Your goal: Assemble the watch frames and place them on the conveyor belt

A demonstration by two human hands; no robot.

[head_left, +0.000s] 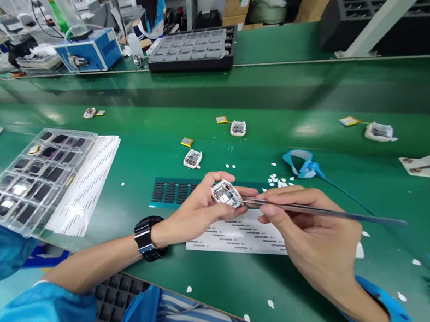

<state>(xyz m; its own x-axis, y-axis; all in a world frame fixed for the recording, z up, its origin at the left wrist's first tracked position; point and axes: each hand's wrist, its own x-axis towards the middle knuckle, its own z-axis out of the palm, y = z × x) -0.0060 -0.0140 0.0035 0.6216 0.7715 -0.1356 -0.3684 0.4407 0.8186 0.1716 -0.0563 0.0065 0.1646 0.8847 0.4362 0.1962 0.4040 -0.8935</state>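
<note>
Head view, as I log it from my station:

Containers: clear blister tray (35, 179) at the left of the green table (197, 108), its pockets holding dark rectangular parts, a few pockets with a yellow piece; it lies partly over white label sheets (89, 183). Black tray (193, 51) at the far side, filled with grey lidded compartments. Black gridded tray (116, 297) just under the near table edge; I cannot tell its contents.

Hands: left hand (202, 207), watch on the wrist, fingers curled closed around a small white module (226, 193) with exposed electronics, held just above the table. Right hand (315, 237) pinched shut on metal tweezers (324, 212), whose tips touch the module's right edge.

Beneath the hands: white label sheet (240, 234) and a teal strip of black pads (172, 190).

Open room: three similar modules with yellow batteries lie apart on the table beyond, (193, 158), (237, 128), (378, 131); blue wrist strap (303, 165) to the right; white paper scraps scattered near the front edge; bare green between these items
</note>
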